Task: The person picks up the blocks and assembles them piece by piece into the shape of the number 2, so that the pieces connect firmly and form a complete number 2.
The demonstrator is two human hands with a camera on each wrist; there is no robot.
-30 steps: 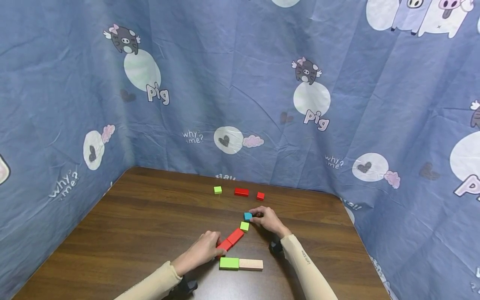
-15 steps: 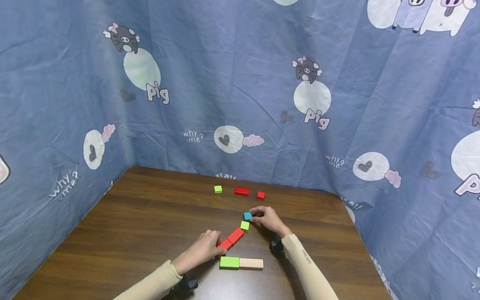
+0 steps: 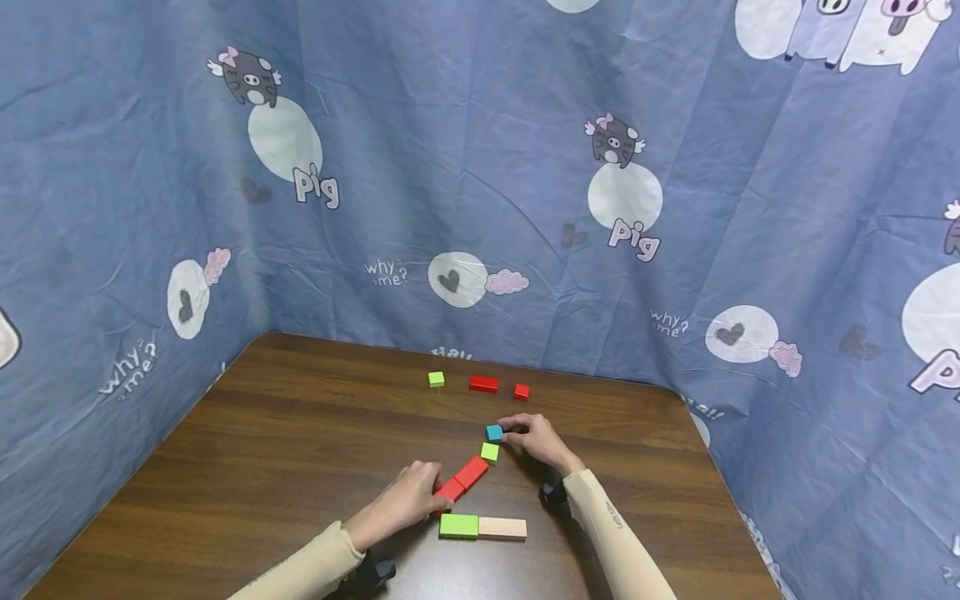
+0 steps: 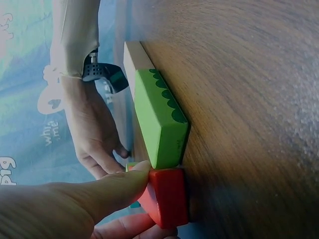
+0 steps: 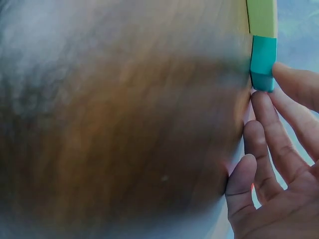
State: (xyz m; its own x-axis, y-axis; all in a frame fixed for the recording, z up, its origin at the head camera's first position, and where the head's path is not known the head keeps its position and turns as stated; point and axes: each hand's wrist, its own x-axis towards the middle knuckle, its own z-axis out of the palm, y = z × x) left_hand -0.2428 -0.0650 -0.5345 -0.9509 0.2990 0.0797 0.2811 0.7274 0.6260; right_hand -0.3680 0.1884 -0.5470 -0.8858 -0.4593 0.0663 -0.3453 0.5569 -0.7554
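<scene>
My left hand (image 3: 405, 497) pinches the nearer red block (image 3: 448, 490) between thumb and fingers. A second red block (image 3: 472, 472) continues the slanting line end to end. Beyond it sits a light green cube (image 3: 490, 452), then a blue cube (image 3: 493, 433). My right hand (image 3: 540, 439) has thumb and fingertips on the blue cube's right side; in the right wrist view the blue cube (image 5: 264, 57) lies against the green one (image 5: 262, 17). Close to my left thumb, a green block with a scalloped dark edge (image 4: 157, 117) joins a plain wooden block (image 4: 137, 57).
Toward the back of the brown table (image 3: 300, 417) lie another light green cube (image 3: 436, 380), a red block (image 3: 483, 384) and a small red cube (image 3: 522, 392). A blue printed curtain (image 3: 525, 192) hangs behind and along both sides.
The blue cube has shifted very slightly left, with my right fingers staying at it. My left hand and the other blocks hold their places.
</scene>
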